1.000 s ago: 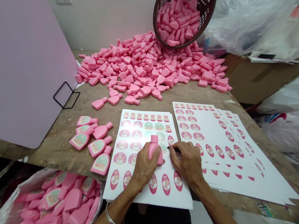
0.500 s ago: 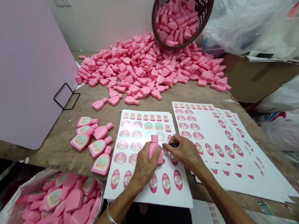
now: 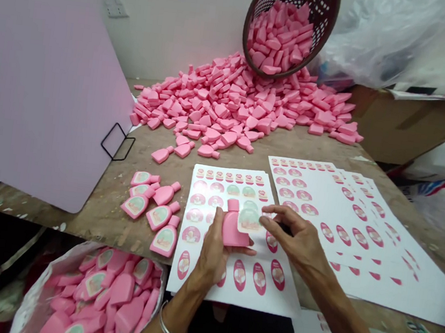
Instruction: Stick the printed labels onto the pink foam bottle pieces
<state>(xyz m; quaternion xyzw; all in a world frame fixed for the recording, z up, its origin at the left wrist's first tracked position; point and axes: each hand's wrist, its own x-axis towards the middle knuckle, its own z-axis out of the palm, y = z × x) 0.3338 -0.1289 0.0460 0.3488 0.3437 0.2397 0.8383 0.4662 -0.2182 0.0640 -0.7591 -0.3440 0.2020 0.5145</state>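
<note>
My left hand (image 3: 211, 254) holds a pink bottle-shaped piece (image 3: 234, 231) upright over a sheet of stickers (image 3: 231, 292), thumb on its left side and fingers behind it. My right hand (image 3: 293, 232) pinches the right edge of a pale green sticker (image 3: 249, 219), which overlaps the upper right of the bottle's face. Something dark, partly hidden, lies under the right hand's fingers. To the left on the table are several bottles, most with green labels, such as this labelled bottle (image 3: 164, 239).
Behind lies a large heap of pink bottles (image 3: 215, 95) below a tilted brown basket (image 3: 247, 34). More sticker sheets (image 3: 324, 200) spread at the right. A pink panel (image 3: 46, 85) stands left. A white sack (image 3: 34, 294) of bottles is below the table edge.
The bottle has turned its face more toward the view. My right hand has opened out to a fingertip pinch, and the green sticker now shows at the bottle. The view has shifted left.
</note>
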